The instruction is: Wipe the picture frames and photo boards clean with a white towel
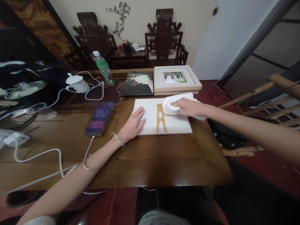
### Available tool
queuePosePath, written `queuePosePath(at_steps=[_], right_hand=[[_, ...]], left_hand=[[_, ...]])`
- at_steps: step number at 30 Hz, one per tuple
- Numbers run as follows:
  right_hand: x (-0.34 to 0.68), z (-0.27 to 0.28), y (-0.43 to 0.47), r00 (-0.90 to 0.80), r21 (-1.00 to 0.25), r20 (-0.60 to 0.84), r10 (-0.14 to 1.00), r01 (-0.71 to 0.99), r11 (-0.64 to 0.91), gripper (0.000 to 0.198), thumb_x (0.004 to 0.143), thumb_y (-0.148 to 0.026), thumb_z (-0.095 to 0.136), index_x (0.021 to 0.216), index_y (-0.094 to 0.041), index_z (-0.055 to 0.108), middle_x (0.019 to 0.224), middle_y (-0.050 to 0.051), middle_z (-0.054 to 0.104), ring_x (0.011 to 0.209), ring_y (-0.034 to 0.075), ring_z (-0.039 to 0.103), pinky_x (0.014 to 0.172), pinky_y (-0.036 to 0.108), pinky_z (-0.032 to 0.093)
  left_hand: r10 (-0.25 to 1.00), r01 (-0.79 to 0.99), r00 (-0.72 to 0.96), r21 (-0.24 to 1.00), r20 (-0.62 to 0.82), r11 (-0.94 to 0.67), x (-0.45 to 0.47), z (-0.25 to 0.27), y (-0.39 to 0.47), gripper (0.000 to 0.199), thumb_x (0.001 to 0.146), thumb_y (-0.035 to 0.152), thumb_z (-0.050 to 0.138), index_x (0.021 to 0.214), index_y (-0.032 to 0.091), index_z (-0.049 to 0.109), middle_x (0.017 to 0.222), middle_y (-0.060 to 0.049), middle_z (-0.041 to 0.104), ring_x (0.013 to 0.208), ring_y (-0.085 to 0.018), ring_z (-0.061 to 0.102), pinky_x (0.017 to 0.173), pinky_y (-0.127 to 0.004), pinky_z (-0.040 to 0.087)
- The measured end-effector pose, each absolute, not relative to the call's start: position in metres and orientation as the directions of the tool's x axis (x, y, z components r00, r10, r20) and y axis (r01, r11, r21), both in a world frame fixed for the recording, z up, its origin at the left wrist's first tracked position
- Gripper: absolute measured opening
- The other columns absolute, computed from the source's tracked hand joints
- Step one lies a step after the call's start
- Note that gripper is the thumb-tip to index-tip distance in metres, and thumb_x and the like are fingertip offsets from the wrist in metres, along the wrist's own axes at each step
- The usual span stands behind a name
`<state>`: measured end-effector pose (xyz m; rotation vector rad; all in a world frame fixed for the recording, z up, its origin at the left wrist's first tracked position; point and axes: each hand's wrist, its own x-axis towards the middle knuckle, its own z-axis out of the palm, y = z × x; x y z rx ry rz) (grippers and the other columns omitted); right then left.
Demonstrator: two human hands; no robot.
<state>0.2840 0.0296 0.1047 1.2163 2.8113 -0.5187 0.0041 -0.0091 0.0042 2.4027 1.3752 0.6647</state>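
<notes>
Mid-frame, my left hand (134, 125) lies on a board (150, 118), my right hand (186, 107) holds a cloth (168, 105); bottle (104, 69) upper left.

**Blind spots, head view**

Phone (99, 118) screen pixelated, I can't read it. White cloth (170, 101) hides part of the white panel (147, 125) and some right hand (185, 107) fingers. Power strip (17, 138) cut off at left edge. Bottle (104, 70) label too blurred for me.
</notes>
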Motion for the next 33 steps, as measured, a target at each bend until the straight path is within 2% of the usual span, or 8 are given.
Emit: queuePosePath(at_steps=[6,11,16,20,24,27,30,33], right_hand=[[0.284,0.100,0.065,-0.643,-0.226,-0.109,0.758,0.759,0.611,0.019,0.067,-0.003,0.044,0.069,-0.021,0.040,0.071,0.002,0.052,0.072,0.018,0.049,0.065,0.028,0.030],[0.285,0.096,0.029,-0.680,-0.185,-0.095,0.727,0.729,0.659,0.022,0.065,0.000,0.042,0.071,-0.020,0.043,0.068,0.003,0.053,0.067,0.018,0.048,0.065,0.029,0.032],[0.295,0.095,-0.046,-0.665,-0.270,-0.171,0.727,0.741,0.614,0.028,0.062,0.002,0.040,0.075,-0.020,0.052,0.077,0.007,0.063,0.078,0.022,0.059,0.074,0.032,0.040],[0.302,0.100,-0.089,-0.686,-0.357,-0.199,0.700,0.716,0.601,0.039,0.061,0.001,0.041,0.086,-0.022,0.060,0.105,0.006,0.068,0.100,0.024,0.061,0.090,0.037,0.039],[0.302,0.109,-0.080,-0.710,-0.351,-0.288,0.643,0.703,0.619,0.032,0.063,0.003,0.040,0.078,-0.021,0.056,0.084,0.004,0.066,0.080,0.020,0.061,0.077,0.032,0.041],[0.298,0.111,-0.048,-0.729,-0.329,-0.263,0.631,0.683,0.652,0.024,0.064,0.002,0.040,0.069,-0.021,0.044,0.068,0.002,0.055,0.067,0.017,0.054,0.064,0.028,0.036],[0.292,0.109,-0.010,-0.757,-0.336,-0.195,0.623,0.649,0.682,0.022,0.065,0.000,0.042,0.067,-0.022,0.037,0.064,0.000,0.049,0.064,0.016,0.049,0.063,0.028,0.033],[0.281,0.107,0.021,-0.724,-0.323,-0.144,0.675,0.679,0.659,0.019,0.068,-0.003,0.043,0.069,-0.021,0.038,0.070,0.002,0.054,0.069,0.017,0.050,0.065,0.029,0.033]], left_hand=[[0.866,0.734,0.438,0.459,0.242,-0.500,0.003,0.005,-0.010,0.052,0.096,0.036,0.038,0.140,0.009,0.044,0.152,-0.019,0.038,0.144,-0.028,0.029,0.118,-0.053,0.022],[0.864,0.729,0.440,0.464,0.246,-0.503,0.003,0.003,-0.009,0.053,0.096,0.037,0.038,0.140,0.009,0.044,0.151,-0.019,0.038,0.144,-0.028,0.029,0.118,-0.053,0.022],[0.868,0.735,0.436,0.463,0.236,-0.495,0.005,0.004,-0.009,0.053,0.096,0.035,0.038,0.140,0.007,0.044,0.151,-0.020,0.038,0.144,-0.029,0.029,0.118,-0.052,0.021],[0.871,0.745,0.433,0.451,0.233,-0.492,0.006,0.005,-0.010,0.054,0.096,0.035,0.036,0.140,0.005,0.044,0.152,-0.020,0.037,0.144,-0.028,0.029,0.119,-0.052,0.021],[0.871,0.745,0.432,0.452,0.234,-0.491,0.006,0.005,-0.010,0.053,0.096,0.034,0.036,0.140,0.006,0.044,0.152,-0.019,0.037,0.145,-0.028,0.029,0.118,-0.052,0.021],[0.871,0.745,0.428,0.452,0.240,-0.491,0.005,0.004,-0.010,0.052,0.096,0.034,0.037,0.140,0.007,0.044,0.152,-0.019,0.037,0.144,-0.028,0.029,0.118,-0.052,0.021],[0.872,0.743,0.428,0.457,0.236,-0.489,0.005,0.005,-0.010,0.052,0.096,0.035,0.038,0.140,0.008,0.044,0.152,-0.019,0.038,0.144,-0.027,0.029,0.118,-0.052,0.021],[0.870,0.740,0.434,0.459,0.235,-0.493,0.004,0.006,-0.010,0.052,0.096,0.036,0.038,0.140,0.009,0.044,0.152,-0.018,0.038,0.144,-0.027,0.029,0.118,-0.052,0.021]])
